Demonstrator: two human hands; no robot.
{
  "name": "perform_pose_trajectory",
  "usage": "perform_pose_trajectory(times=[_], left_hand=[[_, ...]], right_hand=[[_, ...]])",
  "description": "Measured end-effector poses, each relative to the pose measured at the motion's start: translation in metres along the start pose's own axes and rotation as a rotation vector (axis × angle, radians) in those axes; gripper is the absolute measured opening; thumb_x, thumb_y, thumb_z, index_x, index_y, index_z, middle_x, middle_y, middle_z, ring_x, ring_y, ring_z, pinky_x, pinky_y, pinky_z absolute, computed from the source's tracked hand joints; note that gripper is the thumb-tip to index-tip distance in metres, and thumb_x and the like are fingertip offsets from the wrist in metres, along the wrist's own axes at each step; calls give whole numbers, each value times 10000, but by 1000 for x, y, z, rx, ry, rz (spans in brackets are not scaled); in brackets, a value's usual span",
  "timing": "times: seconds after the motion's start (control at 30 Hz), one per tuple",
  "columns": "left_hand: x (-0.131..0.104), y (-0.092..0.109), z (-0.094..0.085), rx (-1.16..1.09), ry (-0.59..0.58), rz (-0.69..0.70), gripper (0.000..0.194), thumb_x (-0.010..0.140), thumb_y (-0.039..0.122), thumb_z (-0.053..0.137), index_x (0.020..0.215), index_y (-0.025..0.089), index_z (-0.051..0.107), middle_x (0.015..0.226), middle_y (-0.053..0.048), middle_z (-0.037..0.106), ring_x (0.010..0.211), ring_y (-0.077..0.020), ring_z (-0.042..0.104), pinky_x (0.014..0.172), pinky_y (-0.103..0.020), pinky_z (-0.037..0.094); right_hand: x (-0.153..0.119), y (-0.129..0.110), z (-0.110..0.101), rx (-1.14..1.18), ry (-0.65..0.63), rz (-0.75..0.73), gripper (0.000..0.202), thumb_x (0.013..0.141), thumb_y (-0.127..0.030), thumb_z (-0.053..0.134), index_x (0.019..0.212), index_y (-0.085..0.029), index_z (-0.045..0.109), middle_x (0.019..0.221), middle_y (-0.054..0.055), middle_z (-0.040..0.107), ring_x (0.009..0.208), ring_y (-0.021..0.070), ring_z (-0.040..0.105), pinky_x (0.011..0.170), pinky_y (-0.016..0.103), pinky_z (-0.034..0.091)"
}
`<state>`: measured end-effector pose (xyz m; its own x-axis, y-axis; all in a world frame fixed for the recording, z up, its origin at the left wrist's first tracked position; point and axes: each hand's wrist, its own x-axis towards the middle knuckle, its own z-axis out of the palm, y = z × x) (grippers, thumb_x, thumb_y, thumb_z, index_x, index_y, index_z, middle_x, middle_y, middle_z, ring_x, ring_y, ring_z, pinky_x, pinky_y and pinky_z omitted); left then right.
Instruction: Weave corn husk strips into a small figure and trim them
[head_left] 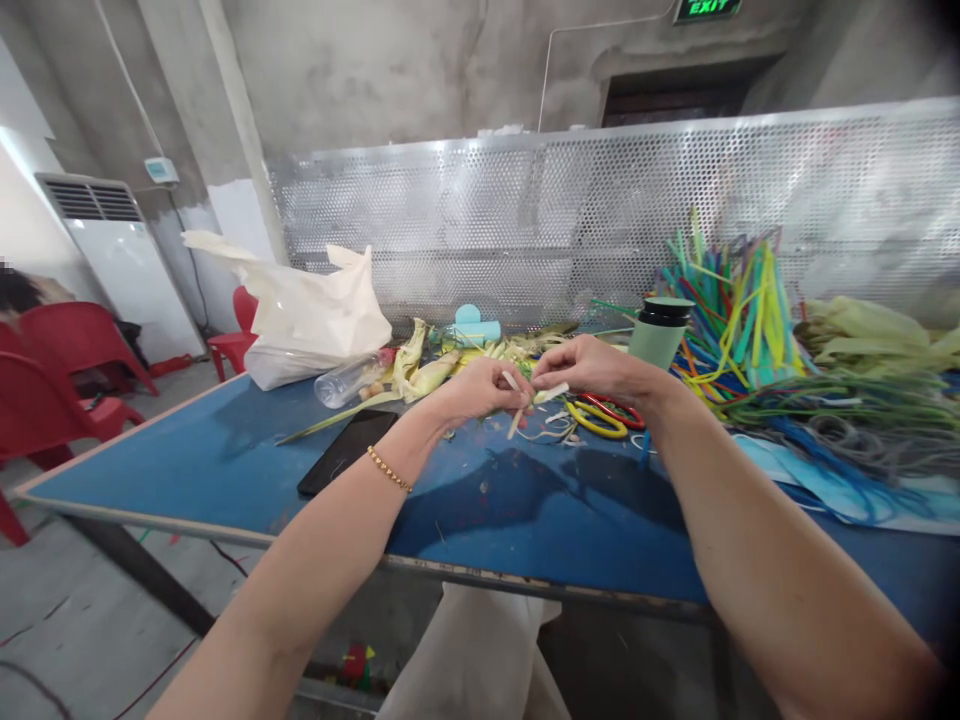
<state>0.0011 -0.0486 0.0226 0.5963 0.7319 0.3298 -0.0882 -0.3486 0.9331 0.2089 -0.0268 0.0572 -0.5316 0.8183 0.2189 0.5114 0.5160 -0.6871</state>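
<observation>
Over the blue table (pixel 225 470), my left hand (pixel 487 390) and my right hand (pixel 589 367) meet with fingertips nearly touching. Both are closed in a pinch on pale strips (pixel 556 392) that look like corn husk. One strip end hangs below my left fingers, and another pokes out under my right. Where the strips cross is partly hidden by the fingers. Corn husks (pixel 427 375) lie just beyond my left hand. A yellow loop (pixel 598 425) and a red loop (pixel 611 408), perhaps handles, rest below my right hand among pale scraps.
A black phone (pixel 349 452) lies by my left forearm, near a clear plastic bottle (pixel 349 383) and a white plastic bag (pixel 315 315). Rightward stand a green cup (pixel 658 338) and bundled coloured strips (pixel 750 320), with cords (pixel 847 410) nearby. A perforated metal panel (pixel 480 220) borders the back.
</observation>
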Motion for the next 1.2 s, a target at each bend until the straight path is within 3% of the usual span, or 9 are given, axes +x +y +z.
perform_pose_trajectory(times=[0.13, 0.2, 0.33, 0.43, 0.57, 0.77, 0.93, 1.07, 1.2], left_hand=[[3, -1, -3, -116, 80, 49, 209, 672, 202, 799, 774, 110, 642, 682, -66, 687, 584, -148, 662, 613, -279, 518], [5, -2, -4, -168, 121, 60, 245, 669, 196, 809, 812, 112, 629, 688, -52, 684, 588, -141, 661, 628, -278, 519], [8, -4, -5, -234, 176, 63, 279, 686, 158, 796, 900, 110, 624, 716, -40, 691, 596, -134, 665, 664, -281, 519], [9, -6, -5, -247, 222, 48, 234, 701, 159, 787, 862, 97, 629, 705, -46, 687, 599, -138, 665, 662, -283, 517], [12, -8, -7, -331, 321, 56, 209, 692, 132, 782, 822, 101, 622, 697, -48, 687, 613, -144, 670, 678, -290, 525], [17, -9, -11, -515, 475, 3, 98, 684, 38, 710, 718, 83, 630, 682, -73, 683, 673, -166, 684, 753, -319, 542], [20, -14, -12, -478, 613, -12, 110, 652, -24, 662, 648, 73, 612, 584, -30, 623, 554, -126, 624, 652, -282, 519], [22, -20, -13, -358, 589, -7, 121, 629, 12, 709, 619, 87, 614, 588, -16, 621, 529, -103, 592, 617, -259, 497], [22, -23, -12, -312, 517, -1, 116, 626, 52, 747, 641, 85, 637, 609, -18, 633, 523, -103, 593, 624, -271, 501]], right_hand=[[5, 11, 9, 310, 27, 34, 171, 684, -320, 754, 701, -163, 690, 504, -37, 517, 422, 54, 321, 422, 225, 224], [9, 14, 15, 391, 28, 32, 187, 677, -315, 765, 680, -158, 663, 527, -27, 539, 418, 42, 302, 411, 215, 208], [15, 14, 24, 438, 59, 43, 241, 672, -347, 789, 697, -140, 667, 536, -8, 556, 413, 36, 285, 394, 210, 172], [18, 13, 29, 506, 87, 65, 304, 647, -381, 824, 685, -143, 639, 514, -22, 526, 409, 31, 258, 390, 209, 146], [18, 11, 33, 576, 45, 98, 365, 660, -437, 832, 678, -140, 619, 476, -71, 412, 400, 21, 215, 392, 206, 126], [16, 3, 36, 476, 129, 84, 376, 668, -463, 813, 669, -152, 603, 465, -96, 316, 410, 37, 220, 403, 220, 126], [17, -5, 38, 71, 257, -88, 322, 757, -454, 694, 699, -137, 675, 499, -41, 454, 463, 68, 327, 452, 235, 216], [18, -14, 45, -104, 384, -127, 295, 795, -417, 642, 815, -129, 698, 563, 3, 578, 499, 99, 441, 480, 238, 289], [14, -19, 46, 14, 231, -63, 277, 822, -408, 605, 785, -142, 672, 486, -25, 522, 418, 84, 404, 429, 228, 273]])
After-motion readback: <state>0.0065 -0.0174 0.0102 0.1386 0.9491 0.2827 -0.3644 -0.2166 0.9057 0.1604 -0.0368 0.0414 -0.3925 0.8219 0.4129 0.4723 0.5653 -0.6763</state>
